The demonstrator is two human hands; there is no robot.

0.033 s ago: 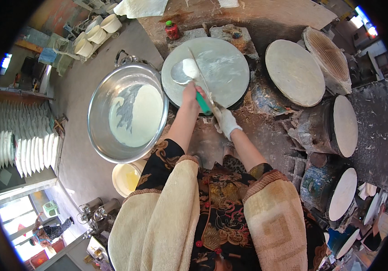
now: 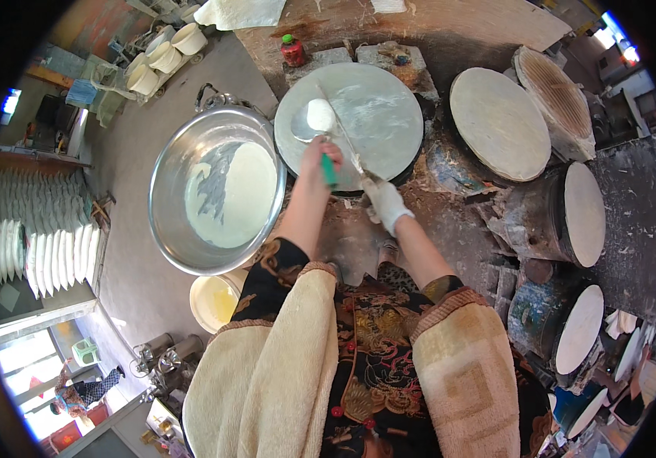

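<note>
My bare left hand [image 2: 317, 160] is closed round the green handle of a ladle [image 2: 303, 127]. White batter [image 2: 321, 114] shows in the ladle's bowl, over the left part of a round pale griddle [image 2: 385, 111]. In my right hand [image 2: 387, 203], which wears a whitish glove, is the end of a long thin stick [image 2: 345, 133]. The stick reaches up and left across the griddle, passing just right of the ladle; whether it touches the surface I cannot tell. Left of the griddle stands a large steel basin [image 2: 164, 210] with white batter in it.
More round griddles [image 2: 499, 122] line the right side, some on sooty drum stoves [image 2: 530, 221]. A ribbed round mat [image 2: 555, 91] lies beyond. A red bottle with a green cap [image 2: 293, 50] stands behind the griddle. Below the basin is a cream bucket [image 2: 213, 303].
My left hand has turned a little, so the ladle's green handle now points more straight toward me. The right hand and stick have shifted only slightly.
</note>
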